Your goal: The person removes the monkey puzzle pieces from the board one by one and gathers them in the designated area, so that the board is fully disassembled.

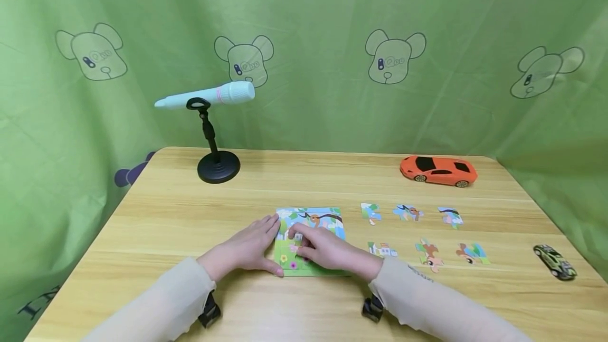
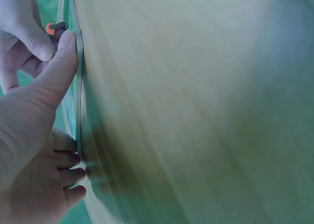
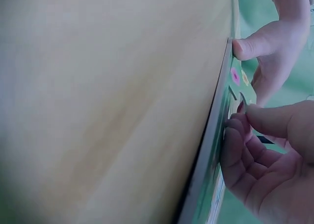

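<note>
A square jigsaw puzzle board (image 1: pixel 328 273) with a green border lies on the table, showing a bird on a branch and flowers. My left hand (image 1: pixel 249 246) rests along its left side, thumb at the lower left corner and fingers fairly straight. Over the lower middle of the board, my right hand (image 1: pixel 325 247) has its fingers curled. In the right wrist view, its thumb and fingers pinch a thin puzzle piece (image 3: pixel 243 100), tilted up from the board. The hand hides most of that piece's picture.
Several loose puzzle pieces (image 1: pixel 429 255) lie in two rows right of the board. A red toy car (image 1: pixel 439 171) stands behind them, a camouflage toy car (image 1: pixel 554 262) at far right. A blue microphone (image 1: pixel 209 95) sits on a black stand (image 1: pixel 218 167) at back left.
</note>
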